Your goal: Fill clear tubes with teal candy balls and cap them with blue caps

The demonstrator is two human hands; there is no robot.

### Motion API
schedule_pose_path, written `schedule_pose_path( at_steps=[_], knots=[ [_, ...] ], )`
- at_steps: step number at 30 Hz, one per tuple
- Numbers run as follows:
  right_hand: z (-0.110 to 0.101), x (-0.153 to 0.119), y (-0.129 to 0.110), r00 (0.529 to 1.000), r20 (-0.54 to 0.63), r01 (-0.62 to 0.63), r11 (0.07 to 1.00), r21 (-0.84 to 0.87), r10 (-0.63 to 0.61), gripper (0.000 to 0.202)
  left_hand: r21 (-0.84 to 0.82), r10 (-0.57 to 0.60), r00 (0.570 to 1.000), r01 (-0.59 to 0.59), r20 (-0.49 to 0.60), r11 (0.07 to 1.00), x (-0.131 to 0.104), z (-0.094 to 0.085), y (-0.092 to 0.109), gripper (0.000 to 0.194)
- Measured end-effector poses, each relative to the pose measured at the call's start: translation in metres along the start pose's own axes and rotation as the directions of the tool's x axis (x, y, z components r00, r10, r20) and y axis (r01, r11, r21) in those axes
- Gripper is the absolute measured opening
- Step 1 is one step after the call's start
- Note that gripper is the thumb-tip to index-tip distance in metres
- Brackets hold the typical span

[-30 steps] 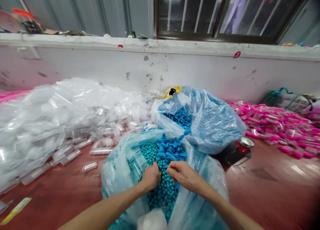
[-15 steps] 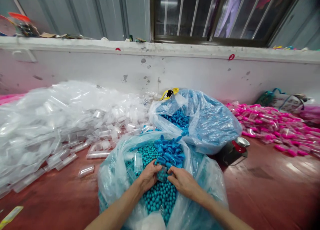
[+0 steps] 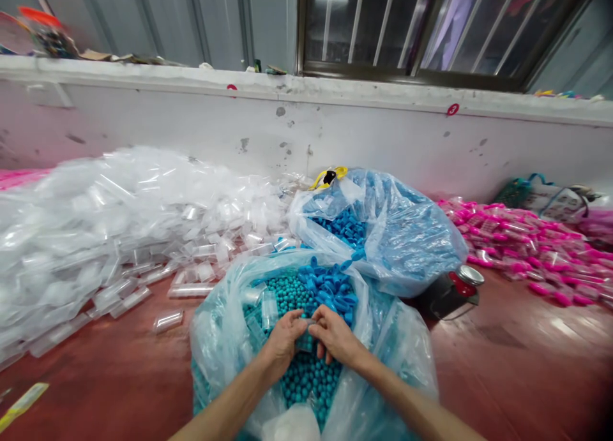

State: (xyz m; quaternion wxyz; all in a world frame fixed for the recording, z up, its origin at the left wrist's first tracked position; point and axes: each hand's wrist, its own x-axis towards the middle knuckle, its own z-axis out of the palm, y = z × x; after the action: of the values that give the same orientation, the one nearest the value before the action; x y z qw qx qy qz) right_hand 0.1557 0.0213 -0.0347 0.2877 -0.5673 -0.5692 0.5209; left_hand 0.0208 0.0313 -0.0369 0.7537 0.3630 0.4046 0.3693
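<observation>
Both hands meet over an open plastic bag (image 3: 223, 320) full of teal beads (image 3: 311, 380). My left hand (image 3: 284, 340) is closed on a small clear container (image 3: 304, 342), mostly hidden by the fingers. From the other side, my right hand (image 3: 335, 336) pinches at the container's top edge, its fingers bent. Blue plastic pieces (image 3: 332, 291) lie on the beads just beyond the hands. More clear containers (image 3: 269, 310) rest on the beads to the left of them.
A large heap of clear containers (image 3: 129, 217) covers the left. Behind the beads sits a bag of blue pieces (image 3: 407, 230). A black jar with a silver lid (image 3: 470, 275) and a pile of pink items (image 3: 527, 246) are at the right.
The fingers of both hands have come closer together over the container, and the blue piece near my left fingertips no longer shows there. The view has shifted slightly.
</observation>
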Motion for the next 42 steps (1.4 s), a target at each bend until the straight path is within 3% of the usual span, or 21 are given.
schedule_pose_path(
  at_steps=[3, 7, 11, 16, 22, 27, 31, 33, 35, 38, 42],
  knots=[
    [-0.002, -0.007, -0.004, 0.999, 0.035, 0.007, 0.998, -0.055, -0.005, 0.009, 0.227, -0.132, 0.991, 0.127, 0.008, 0.966, -0.011, -0.004, 0.004, 0.033],
    [-0.014, -0.018, -0.017, 0.996, 0.048, 0.092, 0.919, -0.384, -0.08, 0.017, 0.624, -0.175, 0.978, 0.206, -0.111, 0.754, -0.009, -0.013, 0.012, 0.016],
    [-0.031, -0.022, -0.028, 0.981, -0.088, 0.092, 0.811, -0.578, -0.174, 0.018, 0.667, -0.159, 0.98, 0.2, -0.123, 0.718, 0.014, -0.014, 0.01, 0.016],
    [-0.045, -0.022, -0.029, 0.972, -0.134, 0.074, 0.791, -0.607, -0.195, 0.021, 0.538, -0.205, 0.979, 0.178, -0.01, 0.824, 0.031, -0.005, 0.002, 0.017],
    [-0.043, -0.027, -0.023, 0.97, -0.115, 0.096, 0.77, -0.631, -0.216, 0.019, 0.238, -0.142, 0.976, 0.1, 0.165, 0.966, 0.011, -0.016, 0.01, 0.033],
    [-0.031, -0.025, -0.027, 0.949, 0.069, 0.249, 0.601, -0.759, -0.307, 0.03, -0.082, -0.05, 0.965, 0.073, 0.257, 0.994, 0.0, -0.02, 0.014, 0.029],
    [-0.023, -0.021, -0.024, 0.961, 0.087, 0.201, 0.445, -0.873, -0.263, 0.022, -0.164, -0.042, 0.954, 0.095, 0.298, 0.982, -0.003, -0.022, 0.016, 0.03],
    [-0.02, -0.019, -0.021, 0.963, 0.092, 0.176, 0.332, -0.927, -0.254, 0.016, -0.087, -0.052, 0.963, 0.078, 0.266, 0.993, -0.005, -0.024, 0.015, 0.03],
    [-0.02, -0.017, -0.021, 0.962, 0.118, 0.182, 0.253, -0.95, -0.247, 0.015, 0.093, -0.071, 0.987, 0.058, 0.144, 0.994, -0.005, -0.024, 0.013, 0.031],
    [-0.027, -0.013, -0.022, 0.972, 0.06, 0.118, 0.253, -0.96, -0.225, 0.013, 0.333, -0.106, 0.993, 0.119, -0.057, 0.935, 0.004, -0.02, 0.004, 0.023],
    [-0.035, -0.011, -0.021, 0.981, -0.013, 0.042, 0.278, -0.96, -0.196, 0.014, 0.404, -0.141, 0.978, 0.193, -0.155, 0.894, 0.031, -0.007, -0.006, 0.018]
  ],
)
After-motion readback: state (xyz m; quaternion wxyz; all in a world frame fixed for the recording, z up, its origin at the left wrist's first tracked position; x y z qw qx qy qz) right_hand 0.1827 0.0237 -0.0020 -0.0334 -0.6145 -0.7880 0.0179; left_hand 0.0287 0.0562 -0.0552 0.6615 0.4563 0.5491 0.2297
